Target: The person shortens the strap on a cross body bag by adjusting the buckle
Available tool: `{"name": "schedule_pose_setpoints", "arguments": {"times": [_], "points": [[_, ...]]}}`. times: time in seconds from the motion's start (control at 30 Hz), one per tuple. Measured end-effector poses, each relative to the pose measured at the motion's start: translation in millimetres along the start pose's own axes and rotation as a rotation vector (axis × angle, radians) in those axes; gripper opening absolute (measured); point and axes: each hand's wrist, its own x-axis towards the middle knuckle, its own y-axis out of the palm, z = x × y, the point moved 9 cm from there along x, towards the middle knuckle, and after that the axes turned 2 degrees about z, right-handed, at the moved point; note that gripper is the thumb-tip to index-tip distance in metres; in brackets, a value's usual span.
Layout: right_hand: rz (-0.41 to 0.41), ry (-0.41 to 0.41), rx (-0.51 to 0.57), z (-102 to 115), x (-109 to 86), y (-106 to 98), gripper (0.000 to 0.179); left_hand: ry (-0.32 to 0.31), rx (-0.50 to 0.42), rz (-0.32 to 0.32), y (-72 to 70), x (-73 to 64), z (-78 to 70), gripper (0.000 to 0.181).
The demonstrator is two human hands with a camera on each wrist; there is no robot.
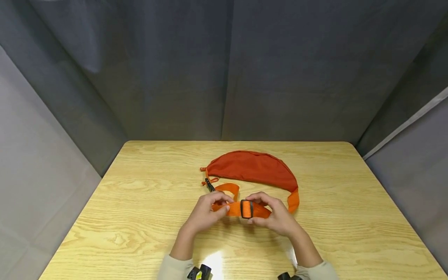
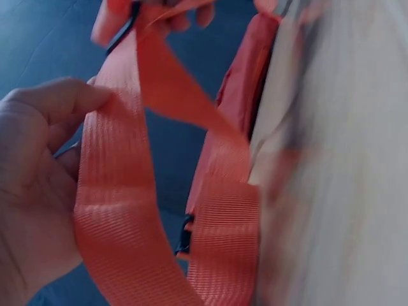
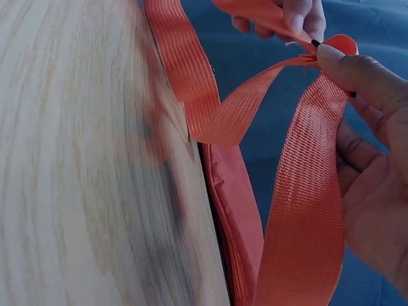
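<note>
An orange webbing strap is stretched between the two hands, with a black slide adjuster on it. My left hand pinches the strap to the left of the adjuster. On the other side, my right hand grips the strap right at the adjuster, its thumb against the black edge. Loops of strap hang below both hands in the wrist views. The strap belongs to a red waist bag, which lies on the table just beyond the hands.
The light wooden table bears the bag. A black buckle and orange cord pulls are at the bag's left end. Dark grey curtains stand behind the table, with paler panels at the sides.
</note>
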Motion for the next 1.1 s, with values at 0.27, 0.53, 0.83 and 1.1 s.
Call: {"name": "schedule_pose_setpoints", "arguments": {"times": [0.27,0.53,0.83,1.1], "points": [[0.006,0.028,0.016,-4.5,-0.9,2.2,0.049,-0.087,-0.027,0.045,-16.4,-4.5,8.2,0.023],[0.011,0.036,0.024,-3.0,-0.1,4.9,0.049,-0.084,0.012,0.009,-17.4,-5.5,9.3,0.021],[0.024,-0.026,0.017,7.5,3.4,12.3,0.046,0.014,0.109,0.043,6.5,-1.5,-14.0,0.051],[-0.01,-0.007,-0.025,1.7,-3.7,-3.4,0.033,0.103,0.093,-0.013,6.7,-0.3,-18.5,0.05]]}}
